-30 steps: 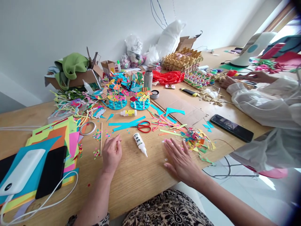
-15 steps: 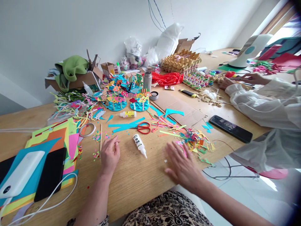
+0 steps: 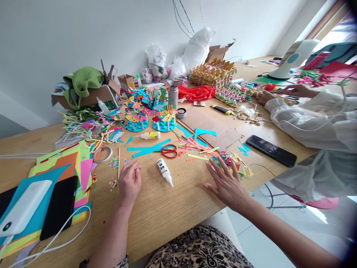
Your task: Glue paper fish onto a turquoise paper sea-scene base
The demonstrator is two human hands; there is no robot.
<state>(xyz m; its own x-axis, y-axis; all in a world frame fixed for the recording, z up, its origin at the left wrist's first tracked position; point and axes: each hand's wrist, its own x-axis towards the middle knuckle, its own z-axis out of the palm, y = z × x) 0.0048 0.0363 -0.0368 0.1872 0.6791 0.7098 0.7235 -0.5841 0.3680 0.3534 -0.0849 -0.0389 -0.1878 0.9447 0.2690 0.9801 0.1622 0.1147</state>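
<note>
My left hand rests on the table, fingers loosely curled in, with no object visible in it. A thin wooden stick and small paper dots lie just left of it. To its right is a white glue bottle, on its side, nozzle toward me. My right hand is flat and open, fingers spread, over the near side of a heap of colored paper scraps. Beyond the glue bottle, red-handled scissors lie across blue paper strips. A yellow-labelled bottle lies behind them.
Colored paper sheets, a white power bank and a black phone lie at left. Blue stands with paper fish are behind. Another phone lies at right, near a co-worker's white sleeves.
My right hand has swept right and away from me, to the scrap heap; the pink scrap and white bit beside it no longer show. My left hand stays put.
</note>
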